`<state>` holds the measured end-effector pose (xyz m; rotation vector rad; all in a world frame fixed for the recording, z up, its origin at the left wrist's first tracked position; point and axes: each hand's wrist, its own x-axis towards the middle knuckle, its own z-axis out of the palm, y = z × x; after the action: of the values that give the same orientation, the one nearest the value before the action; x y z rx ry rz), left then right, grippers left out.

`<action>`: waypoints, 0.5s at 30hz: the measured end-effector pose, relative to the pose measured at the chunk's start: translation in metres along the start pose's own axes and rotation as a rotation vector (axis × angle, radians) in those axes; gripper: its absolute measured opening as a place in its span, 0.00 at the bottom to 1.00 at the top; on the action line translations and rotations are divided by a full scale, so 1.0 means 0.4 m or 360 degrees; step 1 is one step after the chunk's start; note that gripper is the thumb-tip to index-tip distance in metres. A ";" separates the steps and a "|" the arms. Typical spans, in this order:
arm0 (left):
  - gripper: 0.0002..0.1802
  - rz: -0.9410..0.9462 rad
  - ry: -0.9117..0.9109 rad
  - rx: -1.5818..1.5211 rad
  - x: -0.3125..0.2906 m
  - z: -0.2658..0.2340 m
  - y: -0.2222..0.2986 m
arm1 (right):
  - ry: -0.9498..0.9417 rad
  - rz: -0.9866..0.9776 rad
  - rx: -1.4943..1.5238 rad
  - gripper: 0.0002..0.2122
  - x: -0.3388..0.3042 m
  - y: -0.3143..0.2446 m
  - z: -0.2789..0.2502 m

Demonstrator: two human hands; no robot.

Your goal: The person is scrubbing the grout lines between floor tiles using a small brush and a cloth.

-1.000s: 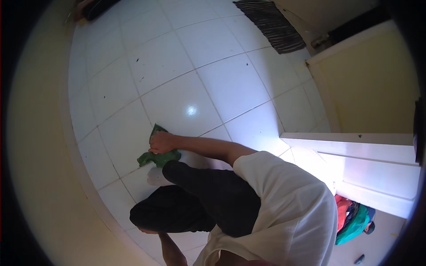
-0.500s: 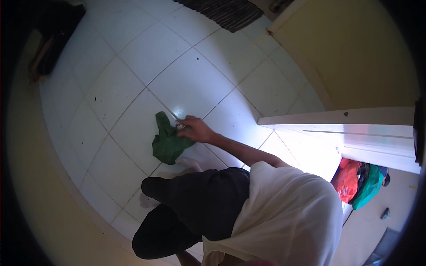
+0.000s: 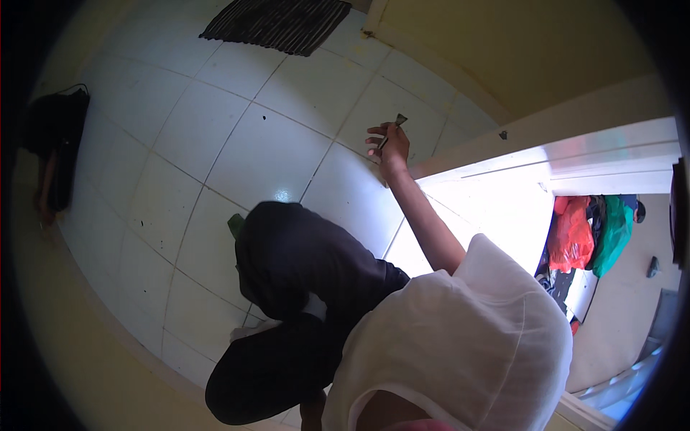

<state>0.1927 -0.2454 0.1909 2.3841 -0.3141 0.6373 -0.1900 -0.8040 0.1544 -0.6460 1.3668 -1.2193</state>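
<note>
Right hand (image 3: 388, 146) raised over white tiled floor (image 3: 237, 154), gripping a thin dark tool (image 3: 392, 129).

The tool sits above centre of the frame, long axis running lower left to upper right, with its wider tip pointing to the upper right, beyond the fingers. The right hand's fingers are curled closed around the lower shaft. A green cloth (image 3: 236, 225) lies lower left, well apart, partly behind the dark-clothed knee (image 3: 287, 251). The left hand is out of sight.

Home interior, white tiled floor (image 3: 215, 144), doormat (image 3: 277, 25) (dark, ribbed), yellow walls (image 3: 517, 50)
</note>
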 end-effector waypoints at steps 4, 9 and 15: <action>0.30 0.0044 -0.0024 -0.0113 0.053 0.029 0.031 | 0.0355 -0.0158 0.0122 0.13 0.029 -0.005 -0.030; 0.29 0.0079 -0.0058 -0.0211 0.102 0.059 0.053 | 0.0856 -0.0246 0.0207 0.11 0.071 0.031 -0.022; 0.28 0.0091 -0.0083 -0.0273 0.137 0.088 0.071 | 0.1161 -0.0086 0.0374 0.11 0.100 0.036 -0.039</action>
<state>0.2418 -0.2931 0.2103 2.2369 -0.4428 0.5518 -0.2093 -0.8313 0.1238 -0.0545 1.7559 -1.7218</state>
